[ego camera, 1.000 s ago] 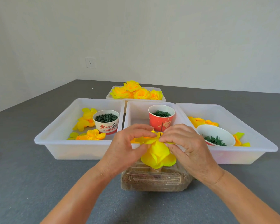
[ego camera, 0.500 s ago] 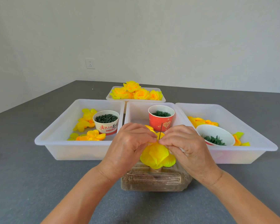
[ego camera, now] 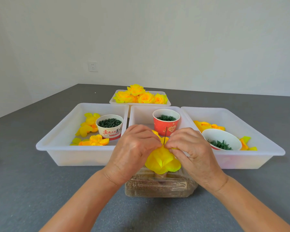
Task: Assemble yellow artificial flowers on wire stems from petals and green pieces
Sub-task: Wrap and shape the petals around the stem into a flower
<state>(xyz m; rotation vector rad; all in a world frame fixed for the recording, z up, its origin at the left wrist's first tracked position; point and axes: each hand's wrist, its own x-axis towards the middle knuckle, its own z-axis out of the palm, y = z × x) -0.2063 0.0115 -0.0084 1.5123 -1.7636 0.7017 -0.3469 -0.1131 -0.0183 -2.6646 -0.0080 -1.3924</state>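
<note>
Yellow petals (ego camera: 161, 160) now sit bunched lower on the thin wire stem (ego camera: 165, 135) than a second ago, so this layer looks seated. Left hand (ego camera: 134, 148) and right hand (ego camera: 191, 148) pinch the flower between their fingertips, above a clear box (ego camera: 157, 188) on the grey counter (ego camera: 40, 190).

The flower (ego camera: 162, 162) in progress is bright yellow, with a thin dark wire stem (ego camera: 165, 135). Three trays (ego camera: 77, 155) are translucent white. One cup (ego camera: 109, 127) is white with red lettering and a red base band; its contents are dark green. A second cup (ego camera: 166, 122) is red with a pale heart motif (dark green rings inside). The bowl (ego camera: 222, 138) is white. Loose petals (ego camera: 89, 127) are yellow to orange. The table (ego camera: 23, 190) is grey, the wall (ego camera: 157, 39) off-white.
</note>
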